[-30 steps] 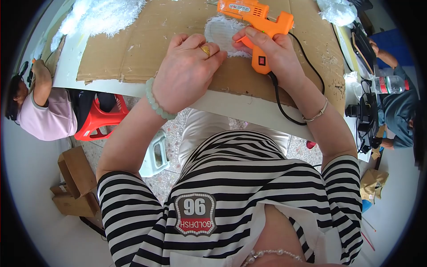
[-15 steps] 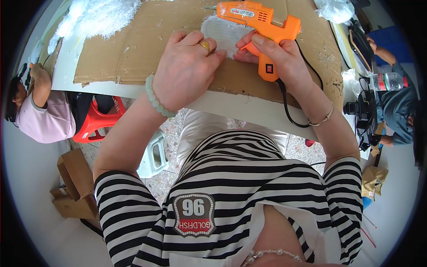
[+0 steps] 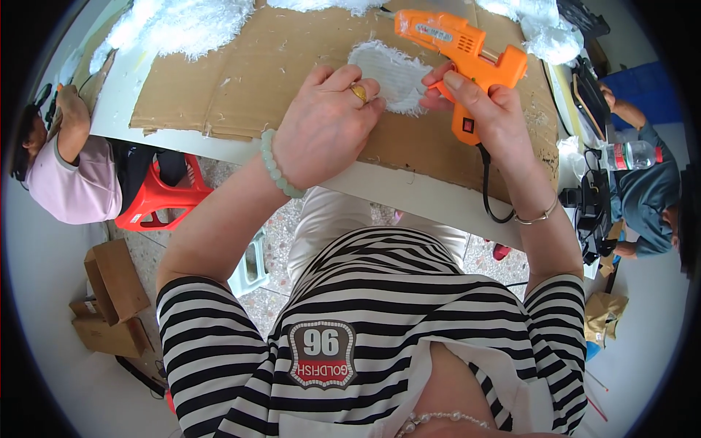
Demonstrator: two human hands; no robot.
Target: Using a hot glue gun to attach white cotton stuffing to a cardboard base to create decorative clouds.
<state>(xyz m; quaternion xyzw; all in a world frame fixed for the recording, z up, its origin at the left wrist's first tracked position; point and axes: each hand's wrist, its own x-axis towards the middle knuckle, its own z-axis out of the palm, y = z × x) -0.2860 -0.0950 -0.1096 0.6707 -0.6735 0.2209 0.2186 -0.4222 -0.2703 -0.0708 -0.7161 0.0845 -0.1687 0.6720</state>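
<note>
My right hand (image 3: pixel 488 117) is wrapped round an orange hot glue gun (image 3: pixel 467 51), its nozzle pointing up and to the left. A black cord runs down from the handle. Left of the gun, a flat white piece with a fuzzy, fringed edge (image 3: pixel 398 79) lies on a sheet of brown cardboard (image 3: pixel 255 95). My left hand (image 3: pixel 328 120) is closed at the near left edge of that piece, thumb against curled fingers. Whatever is between its fingertips is hidden by the hand.
White fluffy material (image 3: pixel 182 25) lies at the far left, with more in a clear bag (image 3: pixel 551 38) at the far right. A plastic bottle (image 3: pixel 634 155) and black devices (image 3: pixel 597 190) stand at right. Other people sit at both sides, one near a red stool (image 3: pixel 164 193).
The view has shifted slightly. The glue gun and both hands appear further right and a little lower, and more of the fringed white piece shows between them. Both grips look the same.
</note>
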